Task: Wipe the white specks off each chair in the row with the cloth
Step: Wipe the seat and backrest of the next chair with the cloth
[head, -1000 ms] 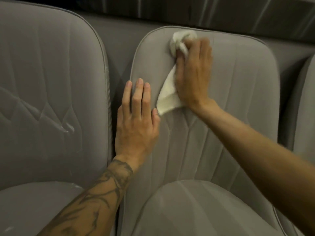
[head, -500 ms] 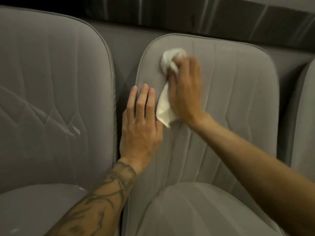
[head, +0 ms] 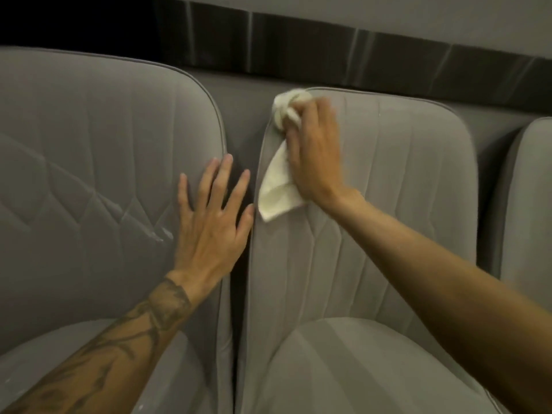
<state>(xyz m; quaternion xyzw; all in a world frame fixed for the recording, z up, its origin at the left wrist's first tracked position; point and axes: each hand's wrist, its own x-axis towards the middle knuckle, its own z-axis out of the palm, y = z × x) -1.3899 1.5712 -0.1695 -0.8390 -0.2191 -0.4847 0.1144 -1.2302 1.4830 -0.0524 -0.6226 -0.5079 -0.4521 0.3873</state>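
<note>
Head view: a middle chair (head: 388, 189) in grey cloth fills the centre, its backrest upright and its seat at the bottom of the frame. The right hand (head: 316, 156) presses a white cloth (head: 277, 186) against the top left corner of this chair's backrest. Its fingers curl round the bunched end of the cloth at the corner piping, and the loose end hangs down along the chair's left edge below the hand. The hand is slightly blurred.

Left of the middle chair, across a narrow dark gap, stands the left chair (head: 89, 174). The left hand (head: 213, 222) lies flat with fingers spread and straight, holding nothing, on that chair's right edge; its thumb reaches over the gap to just beside the cloth's lower end. Its forearm bears a dark tattoo (head: 134, 333). White specks (head: 158, 234) streak the left chair's backrest just left of this hand.

Right of the middle chair, the edge of a right chair (head: 531, 204) shows. Above it runs a dark wall strip (head: 328, 49).
</note>
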